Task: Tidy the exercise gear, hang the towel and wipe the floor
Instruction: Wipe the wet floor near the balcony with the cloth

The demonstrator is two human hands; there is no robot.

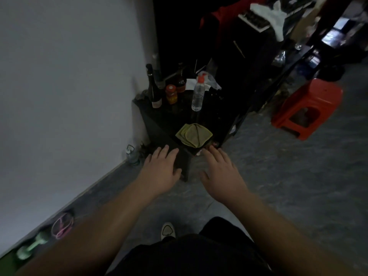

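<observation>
While both arms stretch forward toward the low black cabinet (159, 124), the left hand (162, 168) and the right hand (221, 172) hold nothing, fingers spread and nearly straight, the left before the cabinet's near left side, the right just short of its near corner. They look aimed at the folded green cloth (194, 134), which lies at the near edge of the cabinet top, handy for wiping the floor. Back at the far edge stand a dark bottle (153, 88), a red-capped jar (171, 94) and a clear water bottle (198, 93), kept out of the way. By the wall's foot, a green dumbbell (29, 250) and a pink skipping rope (62, 226) lie on the floor (278, 186), seemingly already tidied aside
</observation>
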